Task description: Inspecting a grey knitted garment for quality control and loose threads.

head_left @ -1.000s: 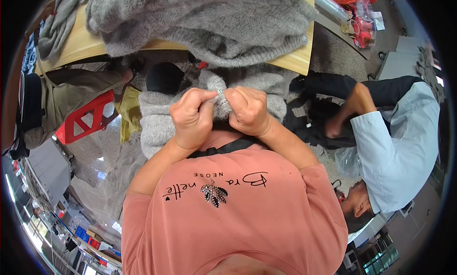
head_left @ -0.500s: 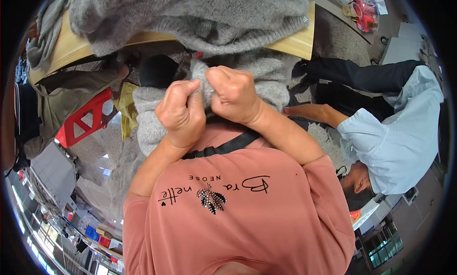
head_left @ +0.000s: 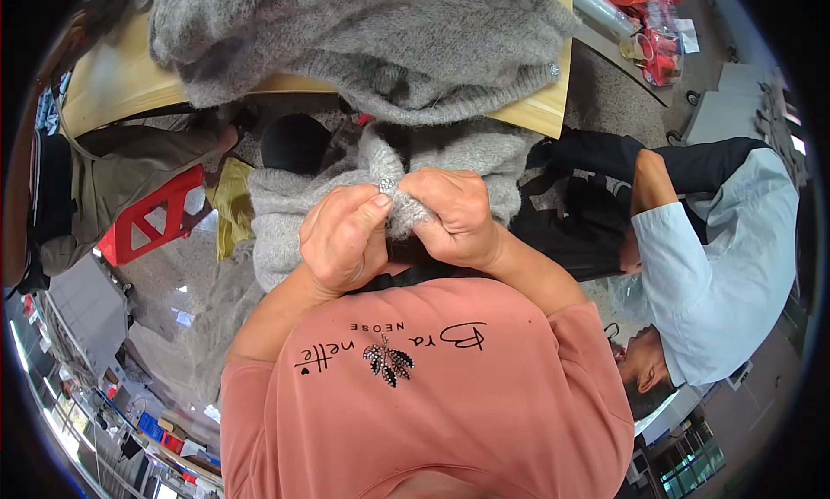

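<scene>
Both my hands pinch a fold of a fuzzy grey knit garment [head_left: 484,149] close in front of my chest. My left hand [head_left: 344,238] and my right hand [head_left: 456,216] sit knuckle to knuckle, fingers closed on the knit. A small shiny stud [head_left: 386,185] shows on the fabric between my thumbs. The rest of the garment hangs down off the wooden table's edge [head_left: 536,110] toward my lap. I wear a salmon-pink top [head_left: 432,395].
A heap of grey knitwear [head_left: 363,41] covers the table. A person in a pale blue shirt [head_left: 726,266] bends over at my right beside dark bags [head_left: 571,231]. A red plastic stool [head_left: 151,218] and a black round object [head_left: 294,140] lie at left.
My hands have dropped slightly toward my chest, still gripping the same fold of grey knit. The person at right has shifted an arm and leaned further.
</scene>
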`<state>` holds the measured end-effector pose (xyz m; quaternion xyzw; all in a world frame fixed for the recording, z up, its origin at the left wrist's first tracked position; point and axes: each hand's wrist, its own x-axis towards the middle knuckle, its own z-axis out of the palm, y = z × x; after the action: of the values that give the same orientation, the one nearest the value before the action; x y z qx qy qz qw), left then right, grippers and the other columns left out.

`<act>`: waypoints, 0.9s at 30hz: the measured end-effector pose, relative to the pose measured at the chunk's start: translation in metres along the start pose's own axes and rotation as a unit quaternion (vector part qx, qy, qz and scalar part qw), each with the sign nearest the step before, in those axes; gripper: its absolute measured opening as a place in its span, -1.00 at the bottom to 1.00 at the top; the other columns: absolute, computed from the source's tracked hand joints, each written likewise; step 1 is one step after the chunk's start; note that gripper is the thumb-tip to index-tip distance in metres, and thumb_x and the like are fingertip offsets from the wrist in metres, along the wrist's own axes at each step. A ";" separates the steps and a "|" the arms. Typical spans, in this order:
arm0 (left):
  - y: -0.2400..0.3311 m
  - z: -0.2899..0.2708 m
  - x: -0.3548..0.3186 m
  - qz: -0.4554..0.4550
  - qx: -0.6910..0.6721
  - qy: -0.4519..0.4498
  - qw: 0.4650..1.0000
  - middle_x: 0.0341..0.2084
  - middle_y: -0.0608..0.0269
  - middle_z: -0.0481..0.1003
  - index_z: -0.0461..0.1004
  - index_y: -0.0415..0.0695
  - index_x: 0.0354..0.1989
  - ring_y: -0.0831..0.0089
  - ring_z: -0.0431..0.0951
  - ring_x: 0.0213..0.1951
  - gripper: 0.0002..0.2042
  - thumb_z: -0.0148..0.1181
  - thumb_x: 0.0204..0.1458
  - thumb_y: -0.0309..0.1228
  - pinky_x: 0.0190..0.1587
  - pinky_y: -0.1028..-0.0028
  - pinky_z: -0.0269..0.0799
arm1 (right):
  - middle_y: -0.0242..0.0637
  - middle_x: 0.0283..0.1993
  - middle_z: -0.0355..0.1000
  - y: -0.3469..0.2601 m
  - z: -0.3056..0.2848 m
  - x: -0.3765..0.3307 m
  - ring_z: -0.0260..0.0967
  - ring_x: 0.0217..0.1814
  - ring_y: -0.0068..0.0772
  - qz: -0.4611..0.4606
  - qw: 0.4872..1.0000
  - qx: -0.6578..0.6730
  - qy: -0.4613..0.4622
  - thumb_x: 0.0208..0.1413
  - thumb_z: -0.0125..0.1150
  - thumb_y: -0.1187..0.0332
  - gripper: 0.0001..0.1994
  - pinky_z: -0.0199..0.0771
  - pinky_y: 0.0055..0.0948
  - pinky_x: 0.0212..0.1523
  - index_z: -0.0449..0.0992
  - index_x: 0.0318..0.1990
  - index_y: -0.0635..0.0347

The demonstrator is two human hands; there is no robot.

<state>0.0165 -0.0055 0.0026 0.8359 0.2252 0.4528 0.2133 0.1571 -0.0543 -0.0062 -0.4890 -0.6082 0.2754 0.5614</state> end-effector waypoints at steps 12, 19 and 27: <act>0.003 0.005 0.003 -0.070 0.018 0.001 0.997 -0.62 0.09 0.42 0.38 -0.29 -0.47 0.30 0.45 -0.61 -0.81 0.13 -0.32 -0.76 -0.58 0.52 0.37 | -0.18 -0.68 0.18 0.014 0.009 0.005 0.18 -0.69 -0.16 -0.033 0.990 -0.136 0.017 -0.53 -0.03 0.59 -0.78 0.19 -0.36 -0.67 0.34 -0.53 0.31; 0.003 0.007 0.008 -0.044 0.013 0.000 0.999 -0.62 0.09 0.42 0.38 -0.29 -0.47 0.30 0.45 -0.61 -0.81 0.13 -0.32 -0.76 -0.58 0.50 0.38 | -0.17 -0.65 0.23 0.017 0.009 0.007 0.22 -0.68 -0.16 -0.045 0.987 -0.148 0.051 -0.51 -0.04 0.62 -0.76 0.21 -0.38 -0.67 0.35 -0.49 0.32; -0.024 -0.013 -0.007 -0.204 0.028 -0.169 0.964 -0.63 0.11 0.41 0.42 -0.25 -0.48 0.18 0.42 -0.57 -0.88 0.14 -0.27 -0.62 -0.52 0.43 0.34 | -0.24 -0.70 0.12 0.030 -0.020 -0.006 0.19 -0.70 -0.22 -0.075 0.956 -0.278 0.061 -0.54 -0.02 0.60 -0.76 0.20 -0.33 -0.68 0.30 -0.52 0.27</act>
<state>-0.0028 0.0122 -0.0093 0.8423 0.3642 0.2456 0.3124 0.1838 -0.0527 -0.0308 -0.5946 -0.6599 0.0222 0.4588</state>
